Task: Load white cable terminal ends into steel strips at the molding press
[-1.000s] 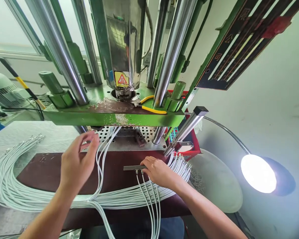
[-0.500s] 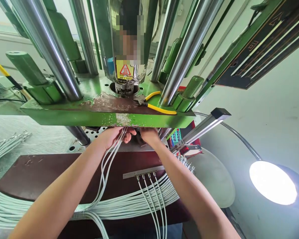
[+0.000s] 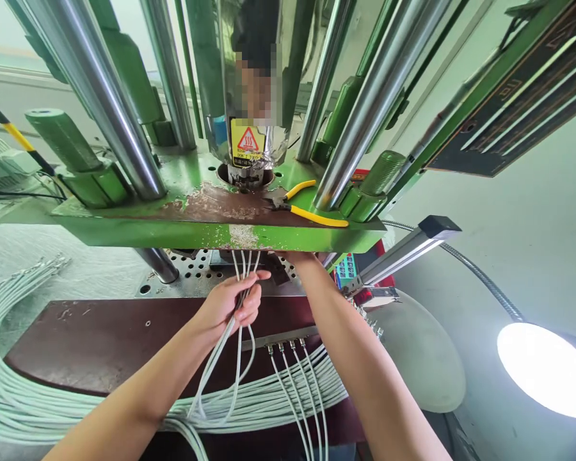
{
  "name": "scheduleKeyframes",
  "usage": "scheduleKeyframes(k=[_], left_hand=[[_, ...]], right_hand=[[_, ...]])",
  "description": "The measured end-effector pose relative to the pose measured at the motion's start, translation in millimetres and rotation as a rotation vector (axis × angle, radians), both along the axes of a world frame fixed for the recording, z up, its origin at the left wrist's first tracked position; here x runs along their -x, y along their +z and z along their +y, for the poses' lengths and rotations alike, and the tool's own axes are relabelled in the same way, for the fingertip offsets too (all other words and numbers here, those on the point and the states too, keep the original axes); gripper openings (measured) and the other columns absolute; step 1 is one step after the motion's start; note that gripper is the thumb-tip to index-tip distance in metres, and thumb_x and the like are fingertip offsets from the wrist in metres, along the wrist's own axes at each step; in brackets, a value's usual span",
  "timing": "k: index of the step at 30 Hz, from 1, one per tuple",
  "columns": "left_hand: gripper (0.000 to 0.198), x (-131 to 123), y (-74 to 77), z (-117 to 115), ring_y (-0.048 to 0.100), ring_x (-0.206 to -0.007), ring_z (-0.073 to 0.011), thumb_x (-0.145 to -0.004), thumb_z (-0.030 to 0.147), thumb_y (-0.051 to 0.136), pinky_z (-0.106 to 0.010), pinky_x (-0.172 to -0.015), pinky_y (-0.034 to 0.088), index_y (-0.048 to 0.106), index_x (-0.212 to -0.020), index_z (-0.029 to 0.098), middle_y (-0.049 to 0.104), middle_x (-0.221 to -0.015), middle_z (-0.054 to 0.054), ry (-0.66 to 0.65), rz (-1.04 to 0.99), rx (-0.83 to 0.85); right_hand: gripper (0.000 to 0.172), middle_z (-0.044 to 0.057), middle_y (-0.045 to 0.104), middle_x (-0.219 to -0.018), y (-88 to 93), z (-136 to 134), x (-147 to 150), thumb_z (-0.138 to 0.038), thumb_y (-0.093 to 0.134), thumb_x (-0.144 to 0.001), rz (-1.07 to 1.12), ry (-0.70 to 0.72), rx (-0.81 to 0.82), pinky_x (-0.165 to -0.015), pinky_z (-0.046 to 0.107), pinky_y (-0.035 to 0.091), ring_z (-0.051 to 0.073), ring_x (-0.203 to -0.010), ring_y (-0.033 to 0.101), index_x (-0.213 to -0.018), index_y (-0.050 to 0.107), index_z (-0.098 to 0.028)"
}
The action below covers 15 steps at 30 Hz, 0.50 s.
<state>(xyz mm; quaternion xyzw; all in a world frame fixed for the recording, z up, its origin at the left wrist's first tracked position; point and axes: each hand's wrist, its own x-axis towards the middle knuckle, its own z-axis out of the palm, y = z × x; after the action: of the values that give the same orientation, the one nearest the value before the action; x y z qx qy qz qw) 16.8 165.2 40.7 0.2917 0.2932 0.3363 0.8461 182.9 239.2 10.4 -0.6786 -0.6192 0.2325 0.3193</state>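
My left hand (image 3: 235, 301) is wrapped round several thin white cables (image 3: 242, 272) whose upper ends run up under the green machine plate (image 3: 211, 235). Beneath the plate's front edge, my right hand (image 3: 295, 256) is mostly hidden, so its fingers do not show. A metal strip (image 3: 262, 338) lies on the dark red board (image 3: 100, 339) between my forearms, with several cable ends set along it. A thick bundle of white cables (image 3: 264, 400) curves across the board below my hands.
Yellow-handled pliers (image 3: 319, 216) lie on the green plate between steel columns. A bright lamp (image 3: 550, 368) stands at the right, near a metal arm (image 3: 406, 250). The heater with a warning label (image 3: 248, 142) is above the plate.
My left hand has come down and out from the plate's edge, still round the cables. My right hand has gone further under the plate. The view has shifted slightly.
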Motion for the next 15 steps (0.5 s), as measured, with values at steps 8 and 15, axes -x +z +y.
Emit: scheduleKeyframes(k=[8, 15], left_hand=[[0.027, 0, -19.6, -136, 0.043, -0.033, -0.0082, -0.087, 0.038, 0.06, -0.019, -0.039, 0.033, 0.061, -0.103, 0.015, 0.058, -0.046, 0.002, -0.183, -0.109, 0.161], [0.034, -24, -4.1, -153, 0.055, -0.041, -0.0143, -0.087, 0.044, 0.057, -0.025, -0.045, 0.041, 0.058, -0.106, 0.016, 0.062, -0.055, 0.0, -0.142, -0.111, 0.225]], right_hand=[[0.051, -0.008, 0.038, -0.044, 11.0, -88, -16, -0.056, 0.039, -0.094, 0.53, 0.252, 0.058, -0.043, 0.02, 0.034, 0.01, -0.046, 0.048, -0.1, 0.062, -0.011], [0.043, -0.009, 0.038, -0.046, 38.8, -136, -26, -0.052, 0.052, -0.091, 0.665, 0.332, -0.021, -0.04, 0.019, 0.024, 0.005, -0.039, 0.033, -0.099, 0.064, -0.012]])
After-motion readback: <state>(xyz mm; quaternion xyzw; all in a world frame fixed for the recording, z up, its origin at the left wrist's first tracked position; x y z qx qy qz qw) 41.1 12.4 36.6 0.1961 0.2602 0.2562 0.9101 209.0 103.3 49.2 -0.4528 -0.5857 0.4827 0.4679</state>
